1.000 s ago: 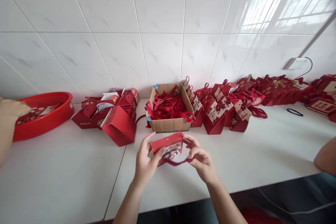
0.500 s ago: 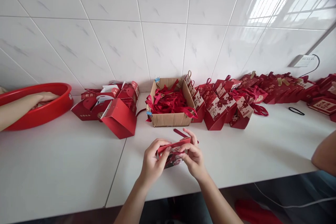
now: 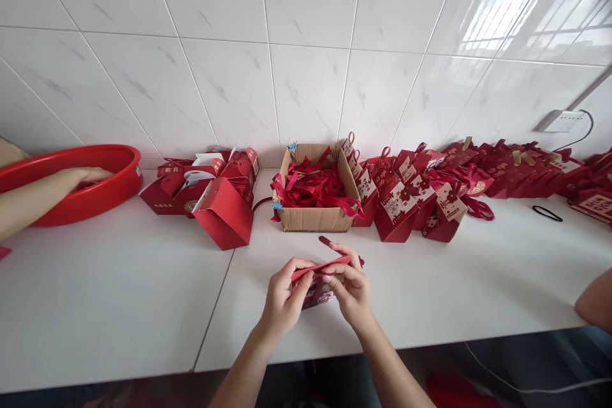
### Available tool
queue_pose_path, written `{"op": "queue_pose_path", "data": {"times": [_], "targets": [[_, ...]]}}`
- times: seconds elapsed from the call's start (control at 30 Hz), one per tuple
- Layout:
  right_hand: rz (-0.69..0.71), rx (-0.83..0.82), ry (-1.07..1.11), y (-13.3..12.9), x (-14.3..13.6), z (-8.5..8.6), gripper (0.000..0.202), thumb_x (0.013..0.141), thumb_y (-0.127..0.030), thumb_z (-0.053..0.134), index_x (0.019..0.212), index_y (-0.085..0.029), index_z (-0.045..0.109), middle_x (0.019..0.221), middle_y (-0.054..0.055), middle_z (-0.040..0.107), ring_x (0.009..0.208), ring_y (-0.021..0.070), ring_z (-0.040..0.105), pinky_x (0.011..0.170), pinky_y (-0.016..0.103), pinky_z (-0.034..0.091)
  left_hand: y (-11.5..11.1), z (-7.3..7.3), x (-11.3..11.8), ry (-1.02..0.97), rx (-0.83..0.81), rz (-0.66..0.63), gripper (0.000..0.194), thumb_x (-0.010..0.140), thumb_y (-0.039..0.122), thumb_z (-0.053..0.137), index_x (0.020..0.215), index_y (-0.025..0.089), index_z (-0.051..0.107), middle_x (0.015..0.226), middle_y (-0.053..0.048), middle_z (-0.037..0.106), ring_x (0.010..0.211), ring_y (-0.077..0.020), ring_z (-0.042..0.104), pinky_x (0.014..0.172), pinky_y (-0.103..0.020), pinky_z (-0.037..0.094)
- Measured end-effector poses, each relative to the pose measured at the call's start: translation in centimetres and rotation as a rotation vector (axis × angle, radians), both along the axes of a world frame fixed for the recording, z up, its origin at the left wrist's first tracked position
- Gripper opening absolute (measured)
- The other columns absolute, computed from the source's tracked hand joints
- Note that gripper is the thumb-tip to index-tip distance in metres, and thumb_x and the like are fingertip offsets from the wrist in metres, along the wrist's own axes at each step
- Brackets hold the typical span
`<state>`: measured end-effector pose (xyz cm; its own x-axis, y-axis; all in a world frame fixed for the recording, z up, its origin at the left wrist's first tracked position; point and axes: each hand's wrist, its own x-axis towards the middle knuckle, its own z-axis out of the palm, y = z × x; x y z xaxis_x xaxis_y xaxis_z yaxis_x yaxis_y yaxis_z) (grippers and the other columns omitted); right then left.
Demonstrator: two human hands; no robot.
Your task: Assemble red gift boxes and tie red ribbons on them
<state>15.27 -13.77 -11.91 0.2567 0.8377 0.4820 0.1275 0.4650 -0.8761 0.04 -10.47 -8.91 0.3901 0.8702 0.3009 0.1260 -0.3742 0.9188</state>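
A small red gift box with a printed front is held between both hands above the white table. My left hand grips its left side, thumb on the front and fingers along the top edge. At its right side my right hand pinches the top edge, with the fingers partly hiding the box. A dark red ribbon sticks out behind the right fingers. Just beyond my hands stands a cardboard box full of loose red ribbons.
Red boxes stand left of the carton, and ribboned boxes line the wall to the right. Another person's arm reaches into a red basin. A black band lies right, near a person's elbow.
The view has shifted slightly. The top edges of the held box have come closer together between my hands. At the far left, a red corner has come into view on the table.
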Motion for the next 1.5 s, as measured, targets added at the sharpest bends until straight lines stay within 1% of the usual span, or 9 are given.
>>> {"op": "queue_pose_path", "data": {"times": [0.1,0.23,0.3,0.5,0.63,0.8,1.13,1.33,1.5], "targets": [[-0.072,0.054,0.057,0.2,-0.2,-0.5,0.004,0.085,-0.022,0.067,0.087,-0.026,0.067,0.123,0.007,0.054,0.102,0.0196,0.062,0.084,0.036,0.054,-0.2,0.1,0.0,0.001,-0.004,-0.033,0.018,0.096,0.031,0.047,0.101,0.019,0.061,0.101,-0.006,0.071,0.090,-0.0166,0.068,0.080,-0.027,0.054],[-0.079,0.068,0.181,0.3,-0.3,-0.5,0.040,0.080,-0.023,0.073,0.112,-0.027,0.049,0.122,0.008,0.056,0.095,0.0188,0.064,0.080,0.039,0.057,-0.6,0.0,-0.2,0.004,0.019,-0.054,0.017,0.096,0.029,0.046,0.101,0.019,0.060,0.102,-0.007,0.068,0.095,-0.0178,0.067,0.084,-0.029,0.053],[-0.065,0.055,0.163,0.2,-0.4,-0.2,0.038,0.080,-0.024,0.072,0.110,-0.025,0.048,0.109,0.007,0.061,0.088,0.0172,0.065,0.075,0.035,0.058,-0.9,-0.4,-0.1,-0.002,0.037,-0.031,0.014,0.094,0.028,0.049,0.104,0.020,0.056,0.105,-0.007,0.065,0.099,-0.0188,0.065,0.087,-0.031,0.053],[-0.124,0.138,0.119,-0.7,-1.2,0.7,0.027,0.085,-0.022,0.066,0.098,-0.025,0.043,0.081,-0.001,0.058,0.071,0.0131,0.062,0.061,0.026,0.055,-2.3,-3.4,1.3,-0.009,0.064,0.256,0.066,0.076,0.031,0.073,0.127,0.024,0.031,0.128,-0.014,0.048,0.103,-0.0217,0.064,0.089,-0.039,0.055],[-0.187,0.228,0.060,-1.0,-1.2,0.7,0.025,0.086,-0.019,0.064,0.099,-0.025,0.043,0.081,-0.001,0.056,0.073,0.0126,0.059,0.064,0.026,0.054,-2.1,-4.4,0.7,0.033,0.087,0.389,0.049,0.085,0.031,0.064,0.123,0.021,0.036,0.116,-0.013,0.057,0.098,-0.0212,0.065,0.080,-0.036,0.057],[-0.242,0.304,-0.035,-1.2,-0.6,0.1,0.025,0.085,-0.017,0.064,0.097,-0.025,0.043,0.079,-0.001,0.056,0.072,0.0137,0.059,0.063,0.027,0.053,-1.6,-3.8,-1.3,0.163,0.117,0.244,0.012,0.086,0.028,0.063,0.094,0.020,0.060,0.084,-0.003,0.069,0.069,-0.0148,0.067,0.058,-0.023,0.054],[-0.296,0.301,-0.152,-1.3,-0.2,-0.4,0.025,0.082,-0.016,0.066,0.099,-0.023,0.049,0.082,0.001,0.055,0.073,0.0153,0.057,0.063,0.029,0.051,-2.1,-3.9,-2.5,0.225,0.385,0.232,0.011,0.088,0.018,0.058,0.095,0.021,0.065,0.085,-0.004,0.073,0.077,-0.0168,0.070,0.072,-0.024,0.055],[-0.308,0.307,-0.157,-1.3,-0.2,-0.2,0.024,0.082,-0.015,0.064,0.098,-0.023,0.049,0.081,0.001,0.054,0.072,0.0158,0.057,0.063,0.030,0.051,-2.5,-2.4,-4.3,0.231,0.508,0.360,0.020,0.084,0.010,0.062,0.100,0.022,0.063,0.086,-0.003,0.070,0.078,-0.0172,0.068,0.077,-0.027,0.054],[-0.251,0.334,-0.186,-1.8,-0.7,0.0,0.028,0.080,-0.012,0.064,0.100,-0.023,0.048,0.081,0.002,0.055,0.072,0.0166,0.056,0.062,0.030,0.051,-3.4,1.8,-5.7,0.077,0.622,0.370,0.033,0.078,0.001,0.064,0.105,0.021,0.060,0.095,-0.005,0.068,0.088,-0.0193,0.067,0.084,-0.033,0.055]]}}
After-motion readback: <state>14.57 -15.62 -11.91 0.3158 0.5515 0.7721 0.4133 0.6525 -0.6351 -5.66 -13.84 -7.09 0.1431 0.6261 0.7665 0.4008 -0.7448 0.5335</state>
